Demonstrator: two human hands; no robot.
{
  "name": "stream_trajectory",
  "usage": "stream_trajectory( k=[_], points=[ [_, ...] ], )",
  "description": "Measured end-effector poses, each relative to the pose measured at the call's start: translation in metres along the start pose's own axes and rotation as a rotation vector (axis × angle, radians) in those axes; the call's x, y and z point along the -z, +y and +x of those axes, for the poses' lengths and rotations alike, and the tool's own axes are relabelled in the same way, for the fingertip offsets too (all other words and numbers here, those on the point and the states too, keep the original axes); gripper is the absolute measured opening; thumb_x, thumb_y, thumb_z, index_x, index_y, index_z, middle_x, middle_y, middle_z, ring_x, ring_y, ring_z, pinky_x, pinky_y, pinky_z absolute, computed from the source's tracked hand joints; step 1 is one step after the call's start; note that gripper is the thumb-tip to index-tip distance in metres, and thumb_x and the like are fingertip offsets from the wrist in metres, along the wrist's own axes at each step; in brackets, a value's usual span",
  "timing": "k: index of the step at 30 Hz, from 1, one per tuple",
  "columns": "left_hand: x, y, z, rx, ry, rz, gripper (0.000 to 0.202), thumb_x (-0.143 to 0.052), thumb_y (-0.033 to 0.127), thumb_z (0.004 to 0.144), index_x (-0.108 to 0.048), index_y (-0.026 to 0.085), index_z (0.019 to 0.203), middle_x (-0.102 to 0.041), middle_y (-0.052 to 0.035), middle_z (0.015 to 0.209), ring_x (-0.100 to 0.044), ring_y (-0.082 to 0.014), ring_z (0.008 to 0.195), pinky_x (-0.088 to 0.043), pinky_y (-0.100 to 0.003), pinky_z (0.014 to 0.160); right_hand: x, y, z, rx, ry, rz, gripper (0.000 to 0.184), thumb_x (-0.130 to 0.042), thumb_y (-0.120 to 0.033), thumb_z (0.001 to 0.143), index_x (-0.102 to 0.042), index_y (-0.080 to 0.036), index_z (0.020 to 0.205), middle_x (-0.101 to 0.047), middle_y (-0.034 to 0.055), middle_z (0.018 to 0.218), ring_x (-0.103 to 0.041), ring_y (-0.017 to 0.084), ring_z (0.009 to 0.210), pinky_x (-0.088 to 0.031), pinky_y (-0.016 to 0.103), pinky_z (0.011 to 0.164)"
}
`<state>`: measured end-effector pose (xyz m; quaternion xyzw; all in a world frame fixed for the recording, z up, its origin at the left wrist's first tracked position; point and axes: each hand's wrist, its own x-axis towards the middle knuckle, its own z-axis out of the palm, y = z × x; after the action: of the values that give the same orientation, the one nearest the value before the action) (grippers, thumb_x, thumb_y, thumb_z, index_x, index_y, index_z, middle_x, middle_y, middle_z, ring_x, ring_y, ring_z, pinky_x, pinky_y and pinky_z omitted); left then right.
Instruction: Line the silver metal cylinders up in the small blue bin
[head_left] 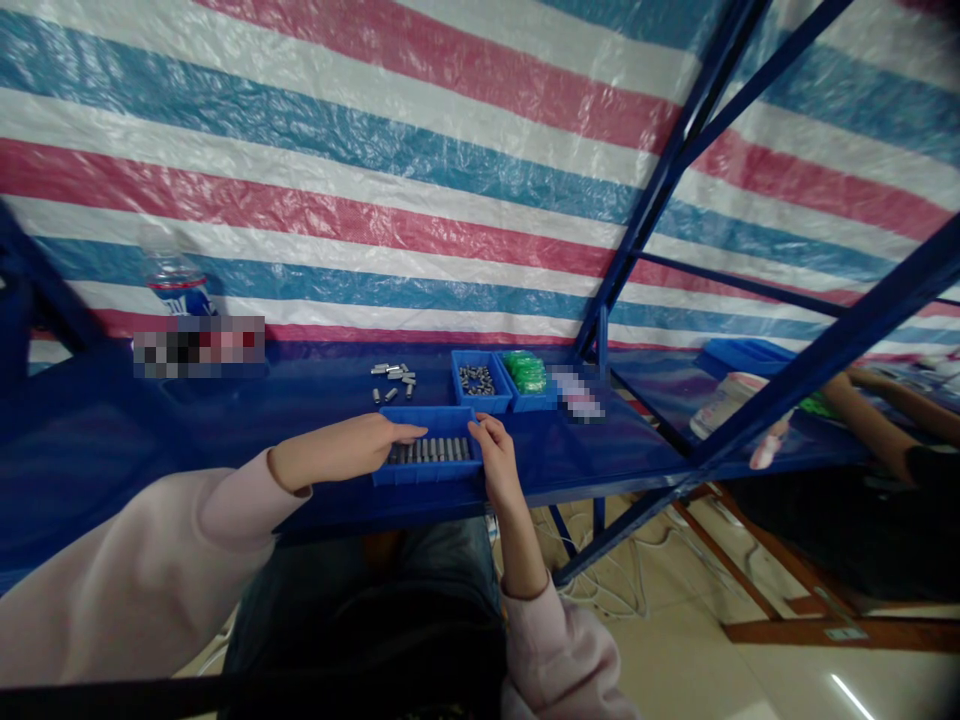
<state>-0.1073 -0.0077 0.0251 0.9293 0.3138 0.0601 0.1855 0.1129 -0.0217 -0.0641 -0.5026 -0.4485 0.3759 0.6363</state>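
A blue tray (422, 473) with a row of small metal cylinders (429, 450) sits at the near edge of the blue table (262, 420). My left hand (345, 450) lies over the tray's left side, fingers stretched out flat across the cylinders. On the tray's right rim my right hand (495, 455) has its fingers curled, gripping the rim.
Behind the tray stand a blue bin of metal parts (478, 380) and a bin of green parts (526, 372). Loose metal cylinders (393, 381) lie on the table. A water bottle (176, 283) stands far left. Another person's arm (892, 410) reaches in at the right behind blue frame bars (817, 360).
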Motion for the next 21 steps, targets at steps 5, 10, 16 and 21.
stream_trajectory(
  k=[5,10,16,21],
  points=[
    [0.007,-0.028,0.010,0.001,0.321,-0.021,0.044,-0.033,0.018,0.086,-0.052,0.021,0.126,-0.051,-0.0028,0.133,-0.046,-0.0166,0.122,-0.031,-0.033,0.107,0.000,0.001,0.001,0.013,-0.004,0.005,0.029,-0.062,-0.039,0.068,-0.047,-0.019,0.052,-0.060,0.0053,0.098,-0.051,0.021,0.100,-0.033,0.030,0.093],
    [-0.015,-0.089,0.015,0.325,0.440,0.099,0.045,-0.046,0.031,0.082,-0.052,0.014,0.123,-0.051,-0.0128,0.132,-0.047,-0.0261,0.122,-0.033,-0.042,0.104,-0.002,0.002,0.000,0.030,0.002,0.009,0.030,-0.063,-0.039,0.067,-0.046,-0.020,0.051,-0.060,0.0053,0.097,-0.051,0.022,0.102,-0.033,0.030,0.093],
    [-0.036,-0.112,0.008,0.311,0.453,0.043,0.039,-0.045,0.039,0.083,-0.060,0.016,0.110,-0.063,-0.0121,0.114,-0.058,-0.0255,0.106,-0.040,-0.038,0.097,-0.002,0.005,0.002,0.028,0.021,0.021,0.029,-0.063,-0.037,0.067,-0.047,-0.019,0.051,-0.060,0.0065,0.098,-0.052,0.022,0.100,-0.033,0.031,0.092],
    [-0.034,-0.107,0.012,0.251,0.510,0.039,0.037,-0.048,0.041,0.081,-0.062,0.015,0.104,-0.063,-0.0120,0.109,-0.059,-0.0243,0.102,-0.043,-0.036,0.093,-0.001,0.007,0.003,0.034,0.015,0.011,0.029,-0.063,-0.037,0.067,-0.047,-0.019,0.052,-0.060,0.0066,0.097,-0.052,0.022,0.100,-0.033,0.031,0.092]
  ],
)
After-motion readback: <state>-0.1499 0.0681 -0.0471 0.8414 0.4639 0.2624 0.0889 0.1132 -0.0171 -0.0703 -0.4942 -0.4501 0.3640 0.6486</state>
